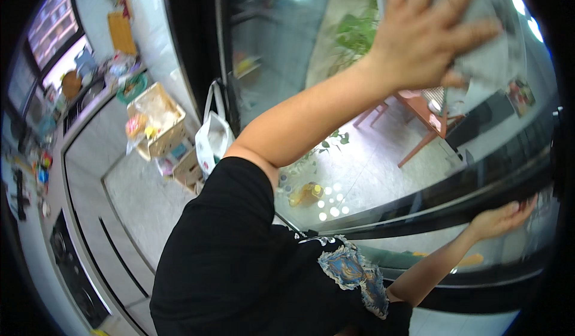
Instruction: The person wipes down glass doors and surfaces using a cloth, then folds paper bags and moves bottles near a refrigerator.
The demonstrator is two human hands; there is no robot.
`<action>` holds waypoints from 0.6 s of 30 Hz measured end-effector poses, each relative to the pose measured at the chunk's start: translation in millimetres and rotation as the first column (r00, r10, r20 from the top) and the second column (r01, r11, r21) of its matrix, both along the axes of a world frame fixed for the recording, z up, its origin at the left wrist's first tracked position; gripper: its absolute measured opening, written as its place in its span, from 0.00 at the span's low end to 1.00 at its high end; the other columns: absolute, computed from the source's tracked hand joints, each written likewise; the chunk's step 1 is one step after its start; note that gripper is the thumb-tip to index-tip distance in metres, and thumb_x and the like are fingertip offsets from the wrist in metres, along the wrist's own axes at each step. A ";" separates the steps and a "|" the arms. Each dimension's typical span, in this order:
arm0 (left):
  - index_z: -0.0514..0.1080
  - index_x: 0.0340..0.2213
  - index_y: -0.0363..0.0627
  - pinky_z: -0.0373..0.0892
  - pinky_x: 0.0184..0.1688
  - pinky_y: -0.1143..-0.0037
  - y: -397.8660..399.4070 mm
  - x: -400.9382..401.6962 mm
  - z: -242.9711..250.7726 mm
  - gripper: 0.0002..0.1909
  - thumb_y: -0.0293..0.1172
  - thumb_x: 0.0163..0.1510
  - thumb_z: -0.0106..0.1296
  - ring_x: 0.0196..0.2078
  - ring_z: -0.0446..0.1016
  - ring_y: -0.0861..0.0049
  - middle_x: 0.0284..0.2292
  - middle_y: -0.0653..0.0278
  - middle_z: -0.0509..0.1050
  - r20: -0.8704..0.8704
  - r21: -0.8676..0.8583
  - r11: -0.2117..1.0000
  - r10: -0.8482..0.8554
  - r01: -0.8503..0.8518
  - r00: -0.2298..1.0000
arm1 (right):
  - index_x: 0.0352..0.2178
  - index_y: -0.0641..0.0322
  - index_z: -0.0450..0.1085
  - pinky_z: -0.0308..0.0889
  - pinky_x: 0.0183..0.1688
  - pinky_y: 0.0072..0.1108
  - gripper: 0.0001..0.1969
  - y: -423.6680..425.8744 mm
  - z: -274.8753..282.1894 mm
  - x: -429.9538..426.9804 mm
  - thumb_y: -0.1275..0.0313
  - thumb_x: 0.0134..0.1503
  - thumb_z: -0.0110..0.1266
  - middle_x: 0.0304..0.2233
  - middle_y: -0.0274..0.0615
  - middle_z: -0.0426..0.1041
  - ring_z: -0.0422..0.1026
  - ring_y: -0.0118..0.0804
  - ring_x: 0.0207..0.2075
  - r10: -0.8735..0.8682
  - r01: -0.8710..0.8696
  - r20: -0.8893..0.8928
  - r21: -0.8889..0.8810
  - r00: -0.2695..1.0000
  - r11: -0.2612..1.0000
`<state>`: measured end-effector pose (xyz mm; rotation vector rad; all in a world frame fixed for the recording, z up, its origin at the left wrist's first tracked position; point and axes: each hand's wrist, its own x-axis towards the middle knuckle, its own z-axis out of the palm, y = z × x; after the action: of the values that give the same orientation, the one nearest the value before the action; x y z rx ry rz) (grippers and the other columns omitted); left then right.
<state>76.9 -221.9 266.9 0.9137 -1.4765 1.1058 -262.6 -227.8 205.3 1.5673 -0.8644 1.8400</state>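
Observation:
My left hand is raised, with its fingers spread flat over a light grey cloth against a glass door panel. Hand and cloth are both blurred. Lower at the right, my right hand rests by the dark door frame, fingers pointing right. What its fingers touch cannot be made out. Through the glass appear green leaves, a reddish wooden table and an amber bottle on the floor. Several round bright spots lie near the bottle.
Behind my left arm stand a cream plastic basket with bagged goods and a white bag. A kitchen counter with a black cooktop runs along the left. A green bowl sits on its far end, near a wooden board.

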 end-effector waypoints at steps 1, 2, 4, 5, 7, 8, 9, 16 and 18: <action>0.56 0.64 0.68 0.36 0.66 0.42 4.6 28.4 0.6 0.39 0.56 0.52 0.52 0.70 0.41 0.44 0.68 0.54 0.45 -0.105 -0.023 0.992 0.122 -0.125 0.987 | 0.60 0.69 0.59 0.59 0.62 0.31 0.22 -1.9 -0.9 -2.3 0.67 0.70 0.37 0.58 0.56 0.65 0.65 0.48 0.59 0.047 -0.049 -0.063 -0.022 0.997 0.999; 0.54 0.66 0.66 0.36 0.67 0.44 4.5 54.9 -1.5 0.41 0.54 0.53 0.53 0.70 0.40 0.46 0.69 0.53 0.42 -0.213 -0.017 0.971 0.229 -0.238 0.950 | 0.61 0.67 0.58 0.59 0.62 0.31 0.27 -5.6 -8.3 -5.4 0.57 0.70 0.34 0.59 0.56 0.62 0.64 0.48 0.59 -0.021 0.021 -0.077 0.003 0.997 1.000; 0.54 0.66 0.63 0.39 0.68 0.50 2.3 99.2 -24.8 0.42 0.55 0.53 0.53 0.70 0.42 0.48 0.69 0.53 0.45 -0.382 0.052 0.946 0.315 -0.320 0.869 | 0.59 0.70 0.60 0.60 0.62 0.31 0.28 -9.0 -19.7 -16.3 0.56 0.70 0.34 0.59 0.57 0.62 0.64 0.50 0.60 -0.135 0.135 -0.014 0.058 0.991 0.989; 0.54 0.66 0.61 0.41 0.69 0.54 7.6 124.3 -44.8 0.41 0.55 0.54 0.53 0.70 0.43 0.49 0.68 0.52 0.47 -0.442 0.095 0.953 0.300 -0.289 0.845 | 0.58 0.71 0.61 0.60 0.62 0.31 0.27 -11.9 -25.3 -24.8 0.56 0.70 0.35 0.58 0.58 0.63 0.64 0.50 0.60 -0.216 0.211 0.037 0.110 0.976 0.971; 0.53 0.65 0.48 0.43 0.69 0.60 11.1 168.9 -91.3 0.41 0.53 0.57 0.51 0.69 0.46 0.51 0.66 0.49 0.51 -0.513 0.107 0.951 0.302 -0.290 0.803 | 0.57 0.71 0.63 0.61 0.62 0.31 0.27 -12.2 -24.7 -29.1 0.57 0.70 0.36 0.57 0.60 0.65 0.65 0.51 0.59 -0.225 0.215 0.088 0.113 0.970 0.970; 0.57 0.64 0.54 0.40 0.68 0.53 10.4 181.8 -120.1 0.39 0.56 0.56 0.50 0.69 0.44 0.45 0.66 0.51 0.51 -0.622 0.066 0.962 0.249 -0.266 0.743 | 0.57 0.72 0.63 0.62 0.61 0.31 0.27 -9.8 -25.3 -23.4 0.57 0.70 0.35 0.56 0.60 0.66 0.66 0.51 0.58 -0.248 0.230 0.120 0.143 0.961 0.963; 0.60 0.62 0.60 0.38 0.67 0.46 7.4 190.6 -154.2 0.38 0.60 0.54 0.49 0.68 0.43 0.39 0.67 0.53 0.51 -0.722 0.025 0.970 0.185 -0.242 0.667 | 0.56 0.73 0.63 0.63 0.60 0.31 0.28 -8.1 -26.9 -18.1 0.56 0.70 0.35 0.56 0.59 0.66 0.66 0.50 0.58 -0.197 0.172 0.149 0.163 0.969 0.972; 0.52 0.64 0.33 0.34 0.70 0.62 29.7 150.8 -334.3 0.35 0.45 0.64 0.42 0.71 0.39 0.51 0.68 0.48 0.45 -0.919 0.112 0.991 0.131 -0.074 0.373 | 0.52 0.73 0.66 0.66 0.57 0.28 0.26 -11.8 -21.9 -30.5 0.57 0.70 0.36 0.52 0.56 0.70 0.70 0.44 0.53 -0.167 0.162 0.105 0.055 0.980 0.985; 0.48 0.64 0.31 0.34 0.70 0.64 30.7 107.1 -357.7 0.37 0.45 0.64 0.42 0.71 0.39 0.53 0.68 0.46 0.44 -0.955 0.160 0.986 0.168 -0.053 0.246 | 0.52 0.73 0.67 0.66 0.57 0.28 0.26 -4.7 -18.5 -29.5 0.57 0.70 0.36 0.51 0.55 0.71 0.71 0.44 0.53 -0.196 0.191 0.094 0.062 0.976 0.980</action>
<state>184.0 -191.2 -90.9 1.4260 -0.3629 0.3039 -292.1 -232.5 186.9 1.3780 -1.0795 1.7800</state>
